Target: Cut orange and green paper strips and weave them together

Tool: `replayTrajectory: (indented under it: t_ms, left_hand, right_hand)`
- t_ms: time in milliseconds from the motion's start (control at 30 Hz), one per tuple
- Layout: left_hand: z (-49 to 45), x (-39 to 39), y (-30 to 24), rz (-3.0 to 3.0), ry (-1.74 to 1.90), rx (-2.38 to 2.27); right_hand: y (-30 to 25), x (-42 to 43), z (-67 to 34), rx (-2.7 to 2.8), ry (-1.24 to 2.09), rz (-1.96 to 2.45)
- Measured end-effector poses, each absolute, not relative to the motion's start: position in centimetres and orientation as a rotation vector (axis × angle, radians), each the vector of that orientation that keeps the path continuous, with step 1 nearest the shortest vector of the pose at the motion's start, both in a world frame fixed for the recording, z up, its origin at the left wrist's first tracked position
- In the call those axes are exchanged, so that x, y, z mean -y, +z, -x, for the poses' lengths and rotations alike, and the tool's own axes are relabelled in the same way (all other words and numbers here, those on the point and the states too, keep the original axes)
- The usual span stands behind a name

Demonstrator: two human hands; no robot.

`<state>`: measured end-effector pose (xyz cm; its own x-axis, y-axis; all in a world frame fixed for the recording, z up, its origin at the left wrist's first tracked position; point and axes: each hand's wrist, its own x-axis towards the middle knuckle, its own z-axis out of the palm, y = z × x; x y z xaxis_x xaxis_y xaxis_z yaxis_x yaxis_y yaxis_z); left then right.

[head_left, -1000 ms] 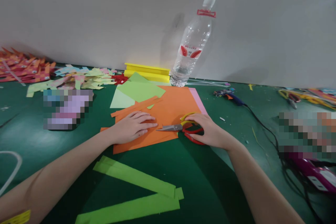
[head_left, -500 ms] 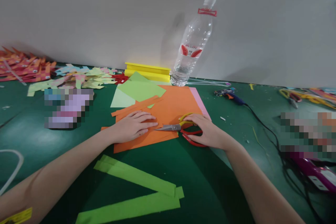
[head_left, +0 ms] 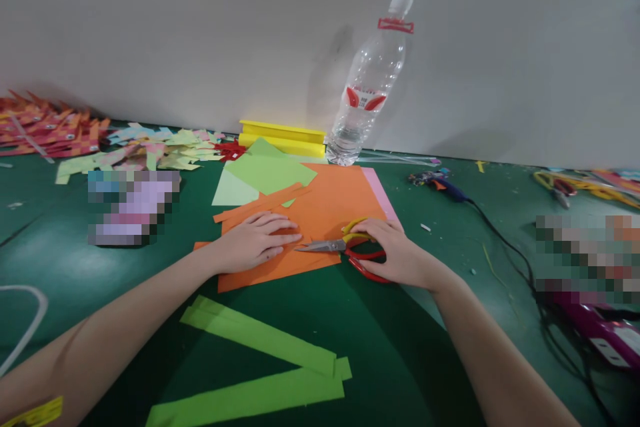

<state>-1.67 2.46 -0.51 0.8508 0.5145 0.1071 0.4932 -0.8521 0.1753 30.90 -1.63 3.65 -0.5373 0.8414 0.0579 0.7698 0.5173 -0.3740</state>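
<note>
The left hand (head_left: pixel 255 242) lies flat and unclenched on smooth orange paper (head_left: pixel 325 207); the right hand (head_left: pixel 395 250) grasps metal-bladed scissors (head_left: pixel 345 248) by their looped handles, near the green table's (head_left: pixel 380 340) middle.

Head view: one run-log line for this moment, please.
left hand: flat on orange paper | right hand: gripping scissors, blades on paper | nearby: green strips, water bottle

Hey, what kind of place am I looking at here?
Likely a paper-craft workbench: a green table strewn with orange paper sheets, red-and-yellow-handled metal scissors in the right hand, and a heap of cut coloured paper pieces.
</note>
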Motion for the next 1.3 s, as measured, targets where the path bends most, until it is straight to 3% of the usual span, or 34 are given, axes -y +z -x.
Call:
replayTrajectory:
  t_ms: [1300]
  left_hand:
    - [-0.8,0.3,-0.5,-2.826,0.340,-1.012]
  right_hand:
    - [3.7,1.8,-30.6,2.526,0.397,1.367]
